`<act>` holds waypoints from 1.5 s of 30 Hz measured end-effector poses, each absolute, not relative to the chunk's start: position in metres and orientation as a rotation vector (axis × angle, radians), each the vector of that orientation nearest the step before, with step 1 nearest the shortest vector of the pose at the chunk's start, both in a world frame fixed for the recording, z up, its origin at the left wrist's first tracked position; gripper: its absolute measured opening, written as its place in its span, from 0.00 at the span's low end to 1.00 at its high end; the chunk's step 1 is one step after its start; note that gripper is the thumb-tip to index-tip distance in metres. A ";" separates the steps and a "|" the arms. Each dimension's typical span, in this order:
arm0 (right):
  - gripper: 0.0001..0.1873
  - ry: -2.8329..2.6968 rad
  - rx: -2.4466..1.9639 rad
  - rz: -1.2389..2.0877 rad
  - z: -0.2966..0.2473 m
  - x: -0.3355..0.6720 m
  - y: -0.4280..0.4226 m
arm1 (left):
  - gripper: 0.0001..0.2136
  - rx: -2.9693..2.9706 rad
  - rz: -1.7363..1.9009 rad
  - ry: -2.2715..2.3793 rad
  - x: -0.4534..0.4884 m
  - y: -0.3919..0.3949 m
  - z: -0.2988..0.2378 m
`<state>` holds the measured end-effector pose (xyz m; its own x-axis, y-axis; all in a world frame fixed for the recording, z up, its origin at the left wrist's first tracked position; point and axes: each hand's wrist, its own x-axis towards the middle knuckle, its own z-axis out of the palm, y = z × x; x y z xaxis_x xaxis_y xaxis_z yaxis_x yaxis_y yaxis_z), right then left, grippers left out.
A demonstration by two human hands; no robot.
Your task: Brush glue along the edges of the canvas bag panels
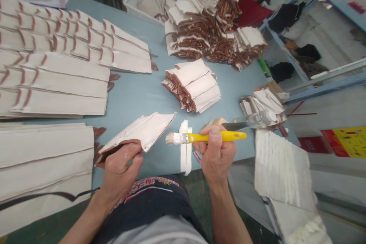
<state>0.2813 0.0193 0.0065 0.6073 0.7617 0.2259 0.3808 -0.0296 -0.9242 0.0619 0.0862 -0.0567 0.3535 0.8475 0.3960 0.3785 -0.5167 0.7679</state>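
My right hand [215,151] is closed round the yellow handle of a paintbrush [200,137], whose pale bristles point left over the blue table [137,95]. My left hand [121,169] grips the near end of a folded cream piece with brown edging [143,131], lifted a little off the table, just left of the bristles. A narrow white strip [185,152] lies under the brush at the table's front edge.
Rows of long cream pieces with brown trim [57,65] cover the table's left side. Stacks of folded pieces [194,84] stand in the middle and at the back [206,23]. A white board [280,167] and a small pile [263,106] lie to the right. Shelving stands at far right.
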 end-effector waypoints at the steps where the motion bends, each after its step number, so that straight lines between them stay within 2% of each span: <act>1: 0.26 -0.931 -1.614 0.412 0.006 0.280 0.019 | 0.11 1.934 1.042 1.146 0.062 0.087 -0.056; 4: 0.25 -0.930 -1.559 0.409 0.002 0.277 0.020 | 0.11 1.573 0.880 1.306 0.062 0.093 -0.053; 7: 0.22 -1.101 -1.535 0.220 0.000 0.274 0.025 | 0.14 1.350 0.777 1.312 0.062 0.100 -0.049; 10: 0.19 -1.382 -1.453 0.031 0.002 0.264 0.032 | 0.17 1.226 0.783 1.292 0.065 0.100 -0.044; 13: 0.15 -1.563 -1.303 0.022 0.008 0.249 0.039 | 0.17 1.218 0.786 1.263 0.070 0.097 -0.038; 17: 0.15 -1.537 -1.202 0.095 0.012 0.240 0.045 | 0.16 1.274 0.798 1.241 0.073 0.092 -0.030; 22: 0.16 -1.313 -1.336 -0.034 0.003 0.260 0.044 | 0.14 1.444 0.841 1.260 0.068 0.088 -0.026; 25: 0.18 -1.301 -1.408 0.055 0.001 0.272 0.042 | 0.10 1.732 0.939 1.199 0.067 0.084 -0.026; 28: 0.23 -1.326 -1.498 0.163 0.010 0.282 0.045 | 0.11 2.116 1.118 1.055 0.067 0.083 -0.030; 32: 0.23 -1.473 -1.602 0.157 0.026 0.291 0.054 | 0.11 2.379 1.204 0.810 0.069 0.082 -0.038; 37: 0.22 -1.759 -1.514 0.300 0.036 0.283 0.052 | 0.12 2.402 1.167 0.720 0.068 0.079 -0.047; 40: 0.22 -1.709 -1.426 0.344 0.040 0.280 0.045 | 0.12 2.382 1.174 0.711 0.067 0.078 -0.049; 45: 0.21 -1.631 -1.494 0.219 0.041 0.283 0.045 | 0.12 2.370 1.203 0.689 0.070 0.078 -0.049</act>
